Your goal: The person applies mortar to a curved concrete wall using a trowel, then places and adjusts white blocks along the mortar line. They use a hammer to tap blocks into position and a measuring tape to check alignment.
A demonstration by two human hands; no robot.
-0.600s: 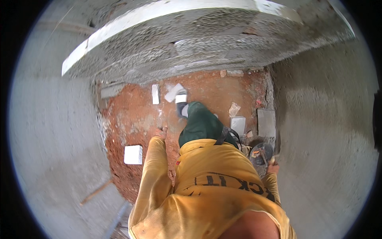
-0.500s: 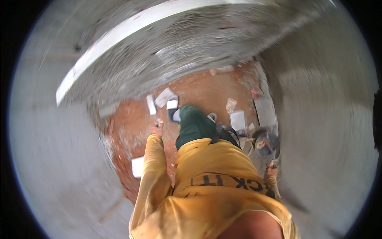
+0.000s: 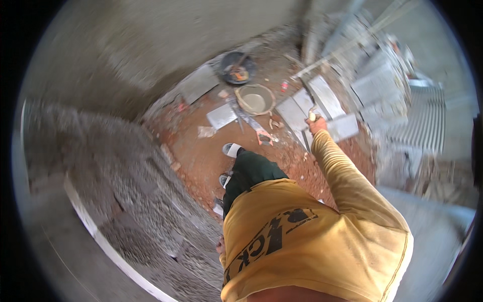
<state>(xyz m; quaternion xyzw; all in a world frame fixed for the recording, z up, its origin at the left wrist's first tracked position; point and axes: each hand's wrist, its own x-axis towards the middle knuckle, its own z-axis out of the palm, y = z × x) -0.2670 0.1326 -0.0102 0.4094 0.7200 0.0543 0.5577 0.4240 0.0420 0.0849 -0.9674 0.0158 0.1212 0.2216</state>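
Observation:
My right hand (image 3: 317, 126) is closed round the pale handle of a trowel (image 3: 312, 116). Its thin bent neck shows; the blade is hard to tell from the grey blocks behind it. Beneath that hand lie several light grey blocks (image 3: 293, 111) on the reddish ground. A round tub (image 3: 273, 103) of pale grey mix stands left of them, and a handsaw (image 3: 264, 137) with an orange and black handle lies on the ground before it. Only a sliver of my left hand (image 3: 220, 245) shows beside my torso, its fingers mostly hidden.
Beyond the mix tub sits a black tub (image 3: 225, 64) with tools in it. A white block (image 3: 221, 116) and a grey slab (image 3: 199, 84) lie near the far wall. At the left runs a rough block wall (image 3: 151, 201); at the right are stacked boards and a corrugated sheet (image 3: 420, 118).
My view and body have turned to the right. My right arm now reaches forward over the grey blocks; my left hand has gone from in front of me to beside my torso.

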